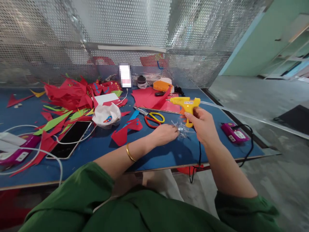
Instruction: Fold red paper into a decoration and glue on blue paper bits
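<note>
My right hand (204, 124) is wrapped round the grip of a yellow hot glue gun (186, 103), whose metal nozzle points left. A long clear glue stick (224, 109) runs out of the back of the gun to the right. My left hand (166, 133) rests low over the table with its fingers closed at the edge of a clear, spiky bundle of plastic strands (182, 129). The bundle lies just below the gun; my fingertips partly cover it. Scissors (154, 119) with red and yellow handles lie beyond my left hand.
Red paper scraps (70, 95) heap at the left of the blue table (154, 158). A paper-lined bowl (107, 117) holds small coloured bits. A dark phone (70, 138) lies near white cables. Purple boxes (234, 132) sit at both ends. Perforated metal (135, 29) stands behind.
</note>
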A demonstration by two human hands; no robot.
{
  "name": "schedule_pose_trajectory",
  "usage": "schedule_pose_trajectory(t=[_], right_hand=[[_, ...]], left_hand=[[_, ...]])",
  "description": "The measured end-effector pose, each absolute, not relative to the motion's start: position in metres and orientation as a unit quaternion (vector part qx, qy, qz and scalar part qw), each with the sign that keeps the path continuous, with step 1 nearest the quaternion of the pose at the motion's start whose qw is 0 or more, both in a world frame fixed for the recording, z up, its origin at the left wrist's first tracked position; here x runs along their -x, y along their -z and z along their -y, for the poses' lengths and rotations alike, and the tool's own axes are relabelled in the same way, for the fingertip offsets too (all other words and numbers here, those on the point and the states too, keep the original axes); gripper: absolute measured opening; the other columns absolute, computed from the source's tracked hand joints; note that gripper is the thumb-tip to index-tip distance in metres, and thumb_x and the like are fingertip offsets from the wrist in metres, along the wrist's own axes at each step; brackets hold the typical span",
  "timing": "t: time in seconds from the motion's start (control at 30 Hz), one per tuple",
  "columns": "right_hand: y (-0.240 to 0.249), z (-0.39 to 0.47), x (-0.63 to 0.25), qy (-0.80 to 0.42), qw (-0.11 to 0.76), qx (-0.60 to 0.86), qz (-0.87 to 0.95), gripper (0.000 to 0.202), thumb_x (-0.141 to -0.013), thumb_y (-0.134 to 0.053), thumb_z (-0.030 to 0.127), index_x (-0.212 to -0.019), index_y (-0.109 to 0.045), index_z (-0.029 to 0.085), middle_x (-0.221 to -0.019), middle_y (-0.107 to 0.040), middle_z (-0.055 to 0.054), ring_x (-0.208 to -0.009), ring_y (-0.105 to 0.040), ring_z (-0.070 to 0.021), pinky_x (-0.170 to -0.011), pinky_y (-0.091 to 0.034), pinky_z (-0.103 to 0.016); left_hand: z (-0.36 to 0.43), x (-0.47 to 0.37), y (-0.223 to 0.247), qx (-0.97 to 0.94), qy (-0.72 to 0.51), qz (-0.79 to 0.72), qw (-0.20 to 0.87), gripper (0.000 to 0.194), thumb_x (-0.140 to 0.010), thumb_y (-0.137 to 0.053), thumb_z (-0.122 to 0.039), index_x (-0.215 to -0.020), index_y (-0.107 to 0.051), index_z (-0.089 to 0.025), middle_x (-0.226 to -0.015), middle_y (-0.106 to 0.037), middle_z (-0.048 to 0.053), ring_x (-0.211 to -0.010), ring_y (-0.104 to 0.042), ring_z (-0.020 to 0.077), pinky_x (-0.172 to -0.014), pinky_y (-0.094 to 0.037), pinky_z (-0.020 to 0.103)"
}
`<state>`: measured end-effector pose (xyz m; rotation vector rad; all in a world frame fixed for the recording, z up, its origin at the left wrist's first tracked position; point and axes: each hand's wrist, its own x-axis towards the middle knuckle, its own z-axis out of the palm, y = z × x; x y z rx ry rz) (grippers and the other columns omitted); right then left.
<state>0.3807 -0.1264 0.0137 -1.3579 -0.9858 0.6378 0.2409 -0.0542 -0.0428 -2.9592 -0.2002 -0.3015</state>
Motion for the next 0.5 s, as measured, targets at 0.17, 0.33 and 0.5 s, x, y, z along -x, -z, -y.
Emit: schedule_pose_trajectory(t=[0.17, 0.33, 0.5], right_hand=[[-0.005, 0.128, -0.390, -0.252, 0.643, 0.599, 0.406, 0.033, -0.068, -0.074, 0.038, -0.093, -0.069, 0.018, -0.085, -0.074, -0.004, -0.078, -0.071, -0.0227, -0.068, -0.056, -0.036], [-0.013, 0.134, -0.403, -0.179, 0.696, 0.581, 0.383, 0.027, -0.071, -0.074, 0.036, -0.093, -0.071, 0.020, -0.088, -0.074, -0.003, -0.077, -0.071, -0.0216, -0.072, -0.056, -0.036], [-0.026, 0.135, -0.418, -0.117, 0.687, 0.596, 0.398, 0.026, -0.079, -0.068, 0.035, -0.100, -0.070, 0.020, -0.098, -0.073, -0.006, -0.076, -0.070, -0.0191, -0.065, -0.052, -0.031]], left_hand=[[0.049, -0.234, 0.037, 0.991, 0.109, 0.079, 0.019, 0.019, -0.094, -0.052, -0.011, -0.102, -0.069, -0.013, -0.090, -0.073, 0.010, -0.084, -0.069, 0.0200, -0.071, -0.049, 0.029], [0.058, -0.244, 0.025, 0.933, 0.223, 0.174, -0.222, 0.029, -0.102, -0.044, -0.025, -0.118, -0.067, -0.016, -0.099, -0.073, 0.008, -0.084, -0.069, 0.0148, -0.074, -0.052, 0.025], [0.056, -0.255, 0.022, 0.693, 0.256, 0.361, -0.569, 0.032, -0.102, -0.042, -0.028, -0.115, -0.066, -0.012, -0.097, -0.073, 0.010, -0.066, -0.065, 0.0096, -0.054, -0.048, 0.019]])
